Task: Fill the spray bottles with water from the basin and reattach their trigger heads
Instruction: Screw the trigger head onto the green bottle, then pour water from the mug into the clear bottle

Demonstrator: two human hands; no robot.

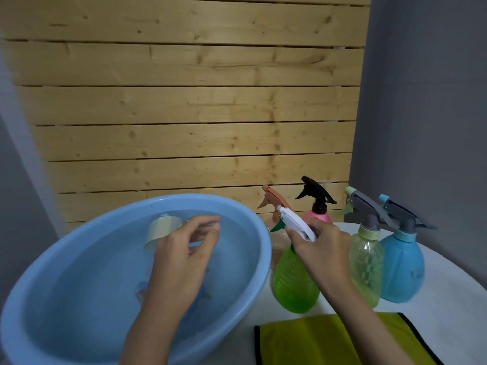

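Green spray bottle [295,283] — upright on the white table [448,325], just beside the blue basin [66,248] of water; white trigger head [297,223] at its neck, gripped by the right hand [321,248]. Left hand [184,256] — above the water, fingers loosely curled, nothing seen in them.

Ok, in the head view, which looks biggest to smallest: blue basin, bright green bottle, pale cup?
1. blue basin, by far.
2. bright green bottle.
3. pale cup, partly behind the left hand.
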